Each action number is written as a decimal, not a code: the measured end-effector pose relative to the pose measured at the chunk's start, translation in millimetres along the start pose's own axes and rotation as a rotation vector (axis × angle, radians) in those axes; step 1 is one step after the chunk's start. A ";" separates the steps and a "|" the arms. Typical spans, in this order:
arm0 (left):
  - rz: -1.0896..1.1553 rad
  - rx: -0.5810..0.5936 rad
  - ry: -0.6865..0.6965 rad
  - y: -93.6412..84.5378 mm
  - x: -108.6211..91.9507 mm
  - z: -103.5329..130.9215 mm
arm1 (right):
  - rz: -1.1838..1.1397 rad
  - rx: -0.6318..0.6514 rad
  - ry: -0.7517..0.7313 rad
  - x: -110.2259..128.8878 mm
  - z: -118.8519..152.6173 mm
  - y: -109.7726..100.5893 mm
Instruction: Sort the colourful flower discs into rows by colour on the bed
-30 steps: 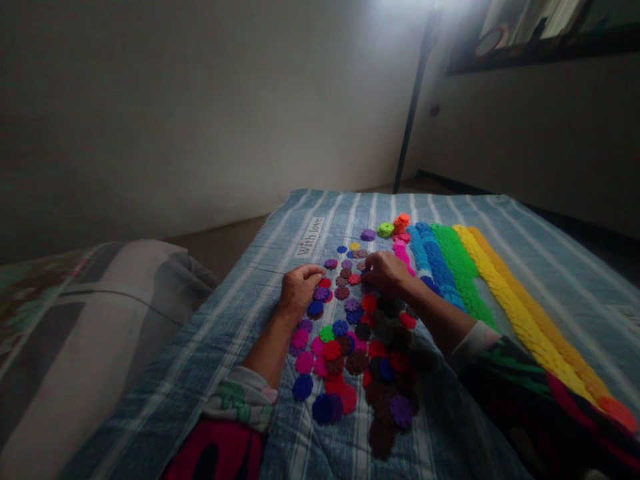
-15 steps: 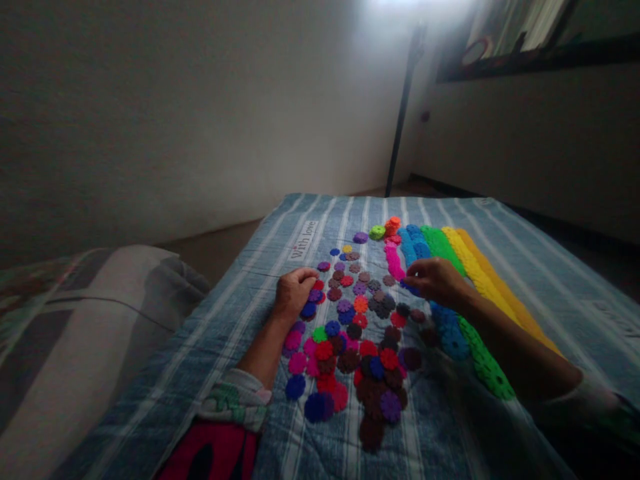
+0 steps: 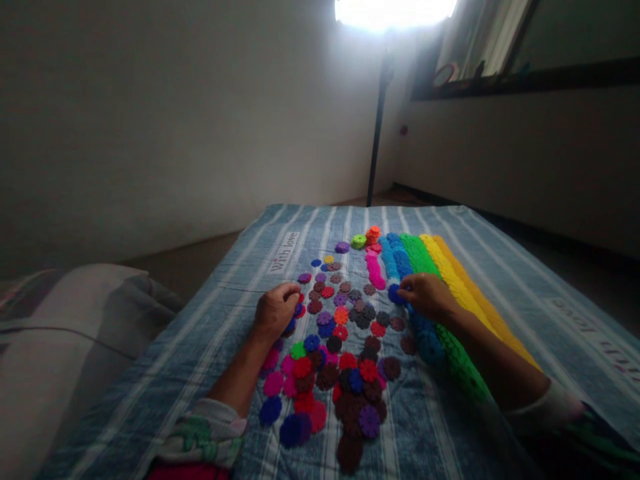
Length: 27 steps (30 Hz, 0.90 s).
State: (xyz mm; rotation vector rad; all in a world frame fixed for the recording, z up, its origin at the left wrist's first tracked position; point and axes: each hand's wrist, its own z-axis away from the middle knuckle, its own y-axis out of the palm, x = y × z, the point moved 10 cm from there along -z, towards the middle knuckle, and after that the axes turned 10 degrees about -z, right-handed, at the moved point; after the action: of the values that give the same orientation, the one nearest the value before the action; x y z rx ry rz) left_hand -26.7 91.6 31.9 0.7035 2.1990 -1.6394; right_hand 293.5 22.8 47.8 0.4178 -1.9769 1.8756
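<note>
My right hand point(image 3: 423, 293) is closed in a pinch on a blue flower-shaped disc point(image 3: 395, 294), just below the end of a pink row of overlapping discs point(image 3: 375, 269). Beside it run overlapping rows of blue discs point(image 3: 400, 257), green discs point(image 3: 414, 252) and yellow discs point(image 3: 460, 277). At the left edge of the loose discs is my left hand point(image 3: 276, 310), thumb and fingers pressed together over red and blue pieces. Whatever is between those fingertips, I cannot make out. Loose brown, red, purple and pink discs point(image 3: 327, 377) lie scattered between both hands.
A striped blue cloth point(image 3: 227, 373) covers the surface. Small stacks of purple point(image 3: 342, 247), lime point(image 3: 359, 241) and orange discs point(image 3: 373, 235) stand at the far end. Behind is a lit lamp on a stand point(image 3: 377, 133). Grey striped fabric point(image 3: 95, 333) bulges at the left.
The view has shifted, moving the whole scene leftward and slightly down. The blue disc in my right fingers shows more clearly now. My left hand stays by the same discs.
</note>
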 end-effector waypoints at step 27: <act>-0.043 -0.040 0.099 -6.9 -11.8 11.0 | -0.190 -0.536 -0.955 127.4 149.3 29.9</act>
State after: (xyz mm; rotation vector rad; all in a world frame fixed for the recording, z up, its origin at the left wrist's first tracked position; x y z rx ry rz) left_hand -21.2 77.2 40.2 0.7467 2.3244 -1.6082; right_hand 156.7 -118.2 75.8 1.4486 -2.7456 0.9911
